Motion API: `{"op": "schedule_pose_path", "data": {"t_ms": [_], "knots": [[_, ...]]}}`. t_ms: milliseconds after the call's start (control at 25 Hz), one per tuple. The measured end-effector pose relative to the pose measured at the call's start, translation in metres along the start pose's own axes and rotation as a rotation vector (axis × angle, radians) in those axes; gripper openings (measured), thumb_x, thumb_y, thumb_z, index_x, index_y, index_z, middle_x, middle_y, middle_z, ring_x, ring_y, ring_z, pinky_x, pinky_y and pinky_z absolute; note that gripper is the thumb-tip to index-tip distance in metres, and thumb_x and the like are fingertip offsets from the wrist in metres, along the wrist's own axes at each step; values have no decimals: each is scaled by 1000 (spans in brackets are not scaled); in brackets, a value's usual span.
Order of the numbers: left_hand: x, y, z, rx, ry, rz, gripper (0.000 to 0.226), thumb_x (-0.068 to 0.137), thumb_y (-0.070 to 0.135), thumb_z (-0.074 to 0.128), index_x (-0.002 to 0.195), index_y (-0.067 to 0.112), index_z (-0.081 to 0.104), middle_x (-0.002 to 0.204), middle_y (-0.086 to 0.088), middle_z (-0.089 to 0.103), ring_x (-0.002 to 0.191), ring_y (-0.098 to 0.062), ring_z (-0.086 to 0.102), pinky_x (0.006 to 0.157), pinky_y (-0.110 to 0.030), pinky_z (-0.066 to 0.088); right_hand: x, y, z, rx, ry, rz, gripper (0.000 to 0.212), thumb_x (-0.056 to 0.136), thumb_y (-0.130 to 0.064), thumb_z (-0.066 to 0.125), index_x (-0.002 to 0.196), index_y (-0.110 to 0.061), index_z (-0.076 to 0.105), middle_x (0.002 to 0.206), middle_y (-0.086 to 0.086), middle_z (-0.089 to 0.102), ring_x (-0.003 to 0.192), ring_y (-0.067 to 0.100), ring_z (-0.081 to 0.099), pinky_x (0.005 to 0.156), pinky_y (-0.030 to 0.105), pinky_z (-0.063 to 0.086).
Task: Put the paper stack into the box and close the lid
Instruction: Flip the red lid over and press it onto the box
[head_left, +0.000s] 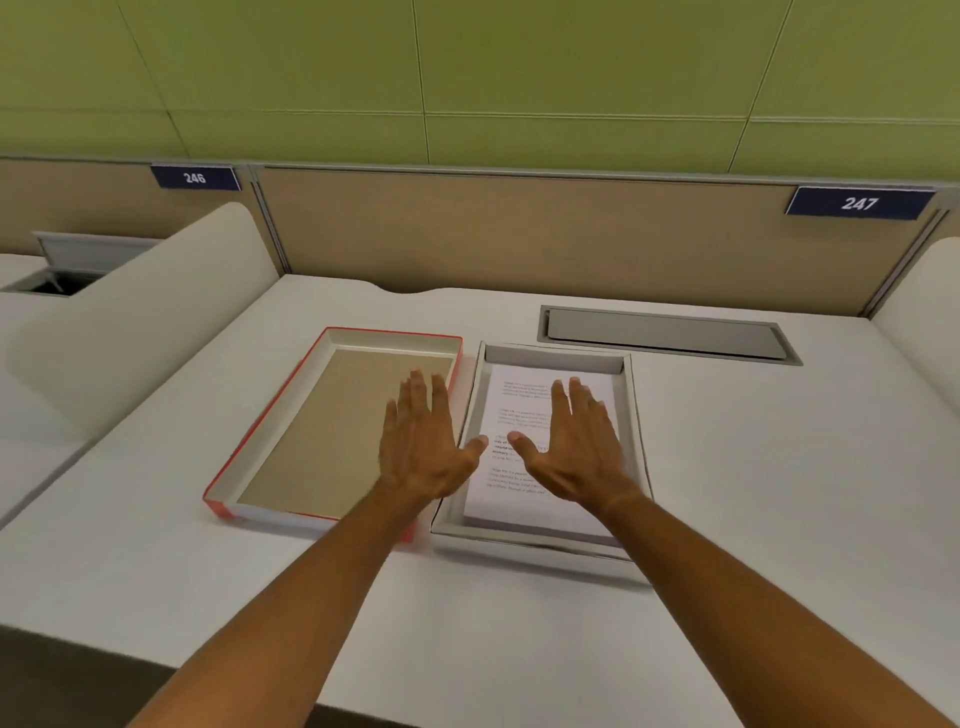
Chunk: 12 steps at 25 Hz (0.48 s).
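A grey box (632, 415) lies open on the white desk, right of centre. A stack of printed white paper (524, 405) lies flat inside it. Left of the box the red-edged lid (291, 410) rests upside down, its brown inside facing up. My left hand (423, 447) hovers palm down over the lid's right edge, fingers spread, holding nothing. My right hand (571, 447) hovers over the paper in the box, fingers spread and empty. Both forearms reach in from the bottom of the view.
A grey cable hatch (670, 335) is set into the desk behind the box. A tan partition (519, 234) with number plates 246 and 247 closes the back. White side dividers (156, 312) stand at the left and the far right.
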<state>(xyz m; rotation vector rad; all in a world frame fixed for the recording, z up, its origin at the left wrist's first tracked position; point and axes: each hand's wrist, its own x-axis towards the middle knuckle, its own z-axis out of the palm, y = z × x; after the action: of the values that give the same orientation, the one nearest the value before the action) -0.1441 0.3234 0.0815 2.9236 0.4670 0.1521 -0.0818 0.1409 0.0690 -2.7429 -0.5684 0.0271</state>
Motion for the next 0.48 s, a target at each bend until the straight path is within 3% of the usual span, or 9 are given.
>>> {"op": "schedule_pose_path", "data": {"t_ms": [360, 480], "knots": [[11, -51, 16, 34, -53, 34, 99, 82, 67, 40, 153, 15, -7, 162, -14, -10, 150, -32, -6, 120, -45, 1, 10, -45, 28, -150, 6, -44, 102, 82, -78, 23, 156, -14, -6, 165, 13, -12, 152, 32, -11, 122, 48, -7], [27, -63, 29, -25, -132, 16, 89, 83, 53, 50, 152, 12, 11, 162, -16, 12, 148, -33, 14, 118, -45, 20, 22, -56, 42, -183, 2, 12, 101, 83, -78, 23, 156, -15, -8, 165, 12, -13, 152, 32, -12, 123, 47, -7]]}}
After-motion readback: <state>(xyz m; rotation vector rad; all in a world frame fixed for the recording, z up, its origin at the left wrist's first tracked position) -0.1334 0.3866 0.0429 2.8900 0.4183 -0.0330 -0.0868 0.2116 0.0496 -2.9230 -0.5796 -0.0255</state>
